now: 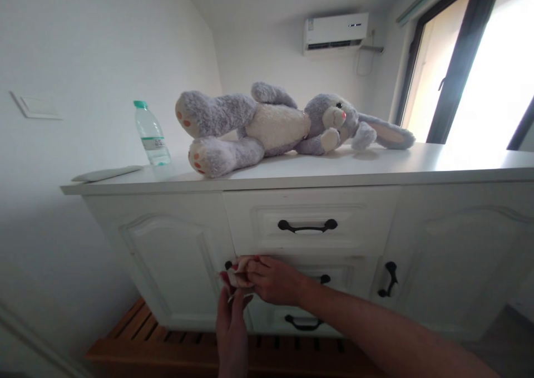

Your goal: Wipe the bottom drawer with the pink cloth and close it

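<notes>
Nearest the camera, the left hand (232,325) rises from the bottom edge, fingers pointing up and loosely together, their tips touching the underside of a small crumpled white-and-red cloth (238,272). The right hand (273,280) reaches in from the lower right along a bare forearm and is closed over the same cloth from above, pinching it between thumb and fingers. The cloth sits bunched between the two hands, right against the front of the white wooden sideboard (459,255), at the seam where the left cabinet door (167,255) meets the middle stack of drawers and just beside a small black knob (227,265). How much of the cloth is hidden in the hands cannot be told.

Below the hands, a slatted wooden floor rack (137,325) runs under the sideboard. Behind the right hand is a partly hidden second drawer, and a lower drawer's black handle (303,324) shows under the wrist. Above, the top drawer (308,222) carries a curved black handle. The right cabinet door has a black pull (390,279).

On the sideboard's top lies a grey and cream plush rabbit (275,124) on its back, feet to the left, ears to the right. Left of it stands a clear plastic water bottle with a green cap (151,134), and a flat white remote (106,173) lies near the left edge. On the far wall hangs a white air conditioner (336,32); a dark-framed window (463,60) glows at right.
</notes>
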Demonstrator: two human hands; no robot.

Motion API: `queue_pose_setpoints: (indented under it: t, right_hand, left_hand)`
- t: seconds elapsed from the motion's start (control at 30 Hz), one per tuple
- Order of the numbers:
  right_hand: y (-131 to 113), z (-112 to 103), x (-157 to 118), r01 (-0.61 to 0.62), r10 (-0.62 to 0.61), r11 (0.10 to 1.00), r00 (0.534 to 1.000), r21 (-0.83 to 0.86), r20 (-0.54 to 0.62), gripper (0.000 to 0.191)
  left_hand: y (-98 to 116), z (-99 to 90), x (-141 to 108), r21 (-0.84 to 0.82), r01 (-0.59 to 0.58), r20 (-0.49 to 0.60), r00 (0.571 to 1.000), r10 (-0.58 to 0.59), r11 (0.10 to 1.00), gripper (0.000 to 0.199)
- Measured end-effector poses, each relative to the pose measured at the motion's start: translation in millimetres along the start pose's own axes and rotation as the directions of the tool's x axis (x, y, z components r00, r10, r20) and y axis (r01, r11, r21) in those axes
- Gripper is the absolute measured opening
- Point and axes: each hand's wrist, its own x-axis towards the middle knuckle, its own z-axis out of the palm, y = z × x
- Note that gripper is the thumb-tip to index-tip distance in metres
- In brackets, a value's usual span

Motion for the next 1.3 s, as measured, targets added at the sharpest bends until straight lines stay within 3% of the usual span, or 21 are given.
queue_pose_setpoints:
  t: [0.17,0.33,0.53,0.67,0.77,1.03,1.17,1.3]
  right_hand:
    - [2.5,-31.0,-54.1,-0.124,0.121,0.989,0.992,0.076,0.042,0.033]
    - [9.6,-70.6,-130.5,-0.233,0.228,0.969,0.971,0.077,0.074,0.033]
    - [12.2,-120.8,-221.0,-0.321,0.327,0.945,0.937,-0.067,0.120,0.041]
    - [5.6,-132.5,-258.9,-0.390,0.407,0.911,0.901,-0.132,0.149,0.042]
    - [-8.0,-117.6,-273.9,-0.409,0.423,0.905,0.888,-0.114,0.178,0.035]
    - [-65.4,-32.1,-291.7,-0.428,0.425,0.903,0.873,-0.041,0.241,0.040]
    - [-77.9,-12.7,-276.0,-0.432,0.426,0.902,0.881,-0.020,0.207,0.043]
    - [-84.5,4.8,-232.4,-0.452,0.441,0.892,0.876,0.009,0.197,0.053]
  left_hand:
    - [-20.2,40.2,-31.2,0.235,-0.122,0.153,0.984,0.087,0.964,0.048]
    - [-46.3,89.2,-75.1,0.301,-0.196,0.357,0.931,0.080,0.933,0.054]
    - [-68.3,149.1,-128.4,0.265,-0.242,0.610,0.792,0.032,0.933,0.056]
    - [-74.7,169.2,-148.4,0.243,-0.256,0.711,0.704,0.008,0.936,0.052]
    - [-90.4,164.6,-151.2,0.242,-0.263,0.729,0.685,0.003,0.934,0.052]
    - [-160.5,121.0,-132.7,0.431,-0.202,0.663,0.732,-0.157,0.879,0.053]
    - [-166.9,103.1,-118.0,0.476,-0.207,0.643,0.745,-0.177,0.855,0.055]
    - [-156.9,74.6,-91.5,0.537,-0.201,0.572,0.801,-0.179,0.819,0.059]
